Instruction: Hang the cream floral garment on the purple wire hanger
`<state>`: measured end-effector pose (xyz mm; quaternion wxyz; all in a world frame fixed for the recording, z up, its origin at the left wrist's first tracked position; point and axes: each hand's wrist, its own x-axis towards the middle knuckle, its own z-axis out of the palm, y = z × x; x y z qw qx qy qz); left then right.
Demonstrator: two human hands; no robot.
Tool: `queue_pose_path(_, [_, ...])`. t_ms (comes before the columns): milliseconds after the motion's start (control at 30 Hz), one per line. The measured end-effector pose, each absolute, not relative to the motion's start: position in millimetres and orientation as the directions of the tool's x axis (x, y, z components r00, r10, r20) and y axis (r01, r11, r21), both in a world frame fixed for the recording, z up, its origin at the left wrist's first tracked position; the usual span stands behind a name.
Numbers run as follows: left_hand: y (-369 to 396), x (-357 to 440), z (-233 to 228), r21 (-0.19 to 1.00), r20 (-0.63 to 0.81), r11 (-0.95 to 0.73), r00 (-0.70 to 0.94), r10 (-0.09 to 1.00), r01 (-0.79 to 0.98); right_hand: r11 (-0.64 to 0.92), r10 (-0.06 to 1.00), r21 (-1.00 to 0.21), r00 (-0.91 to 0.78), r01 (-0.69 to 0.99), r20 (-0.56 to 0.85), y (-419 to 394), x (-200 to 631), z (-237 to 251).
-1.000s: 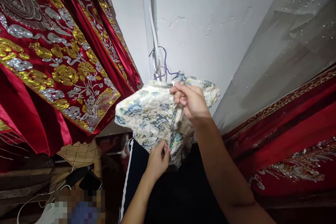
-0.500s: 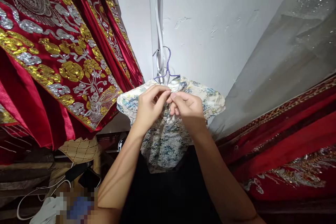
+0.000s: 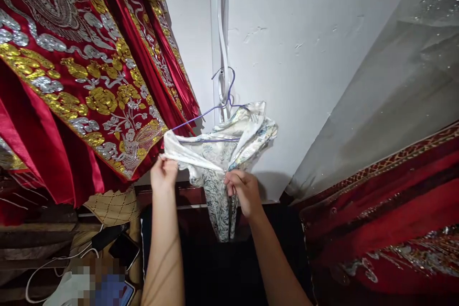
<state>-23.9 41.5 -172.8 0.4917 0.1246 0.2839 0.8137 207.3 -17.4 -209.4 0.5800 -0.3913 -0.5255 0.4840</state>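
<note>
A floral blouse [image 3: 218,153] in white, blue and green hangs askew on a purple wire hanger [image 3: 201,117]. Its front is drawn open, and the hanger's left arm lies bare outside the cloth. My left hand [image 3: 164,172] pinches the blouse's edge at the left, just below the hanger's end. Lower and near the middle, my right hand [image 3: 242,189] grips the front edge of the same garment. The hanger's hook passes through a loop of white strap [image 3: 223,57] on the wall.
Red embroidered garments [image 3: 103,86] hang close on the left, with another red garment [image 3: 387,220] at right beside sheer sequined fabric [image 3: 366,91]. Lower left are a woven stool [image 3: 111,205], a dark phone [image 3: 124,249] and white cables [image 3: 39,272]. A white wall [image 3: 287,57] stands behind.
My hands have moved apart and down from the collar, the left one furthest left. The blouse's front has opened and its left shoulder has come off the hanger's arm.
</note>
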Motion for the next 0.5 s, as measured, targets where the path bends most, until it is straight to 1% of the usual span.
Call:
queue_pose_path(67, [31, 0, -208, 0.566, -0.193, -0.286, -0.462, 0.866, -0.773, 0.214, 0.977, -0.954, 0.024, -0.209, 0.214, -27, 211, -224])
queue_pose_path(133, [17, 30, -240, 0.554, -0.268, -0.241, -0.445, 0.854, -0.796, 0.206, 0.978, -0.951, 0.024, -0.232, 0.206, -35, 225, -240])
queue_pose_path(167, [10, 45, -252, 0.553, -0.295, -0.22, -0.436, 0.851, -0.804, 0.204, 0.978, -0.954, -0.002, -0.22, 0.209, -38, 235, -247])
queue_pose_path(233, [-1, 68, -266, 0.563, -0.309, -0.19, -0.418, 0.854, -0.804, 0.189, 0.971, -0.972, -0.124, -0.14, 0.206, -43, 257, -255])
queue_pose_path(300, [-9, 81, -264, 0.58, -0.265, -0.192, -0.406, 0.875, -0.792, 0.168, 0.946, -0.986, -0.28, 0.003, 0.161, -46, 276, -256])
queue_pose_path(333, [-12, 85, -258, 0.583, -0.224, -0.204, -0.397, 0.89, -0.786, 0.164, 0.938, -0.983, -0.321, 0.078, 0.131, -46, 282, -254])
queue_pose_path(367, [-16, 87, -250, 0.585, -0.175, -0.217, -0.382, 0.907, -0.781, 0.163, 0.941, -0.977, -0.318, 0.137, 0.113, -46, 286, -252])
queue_pose_path(433, [-26, 93, -229, 0.602, -0.055, -0.223, -0.318, 0.946, -0.767, 0.172, 0.969, -0.968, -0.209, 0.184, 0.133, -45, 285, -248])
queue_pose_path(500, [-41, 103, -210, 0.68, 0.091, -0.236, -0.239, 0.967, -0.694, 0.173, 0.982, -0.977, -0.092, 0.124, 0.162, -45, 275, -246])
